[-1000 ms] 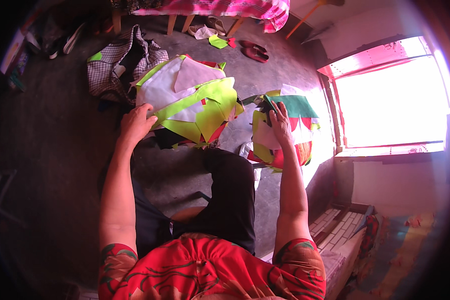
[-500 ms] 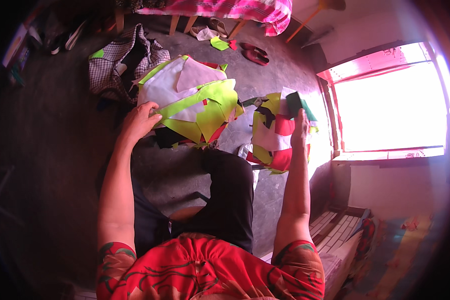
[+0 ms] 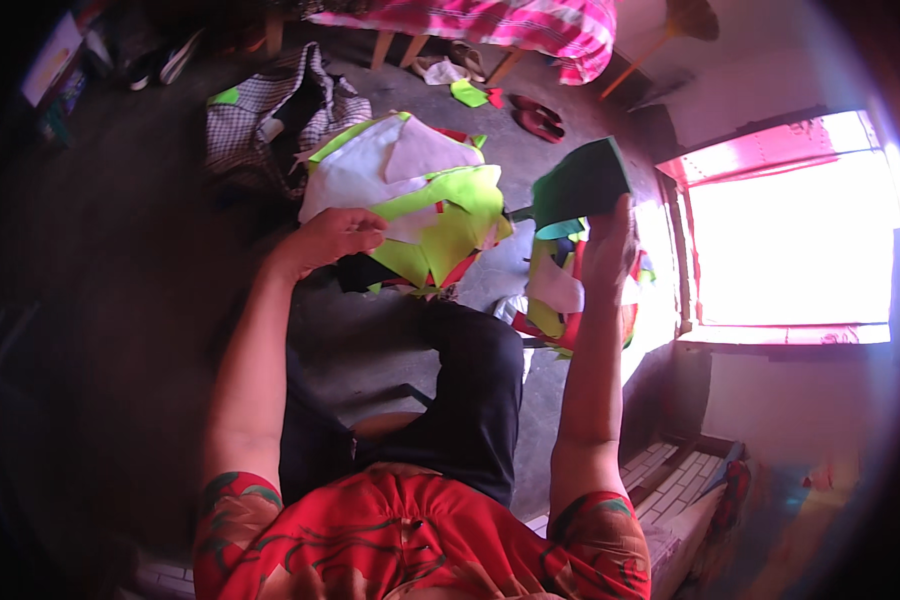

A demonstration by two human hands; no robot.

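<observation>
My right hand (image 3: pixel 610 245) holds a dark green cloth piece (image 3: pixel 582 185) up by its lower right corner, above a heap of coloured cloth pieces (image 3: pixel 555 280) in red, white and lime. My left hand (image 3: pixel 335 240) is over the near left edge of a larger pile of cut cloth (image 3: pixel 450 225). Its fingers are loosely bent, with a small gap to the thumb, and nothing shows between them. White, pale pink and lime pieces lie on top of that pile, with red and black ones at its edges. What supports either pile is mostly hidden.
Behind the left pile a checked bag (image 3: pixel 255 125) lies on the dark floor. Dark red shoes (image 3: pixel 538 118) and lime scraps (image 3: pixel 467 93) are near a bed with a pink checked cover (image 3: pixel 490 22). A bright window (image 3: pixel 790 235) is at the right, a broom (image 3: pixel 690 20) at the far wall.
My right hand has lifted the dark green piece off the right heap, and it now shows broad and flat. My left hand has shifted rightward over the pile's edge. The view has turned slightly.
</observation>
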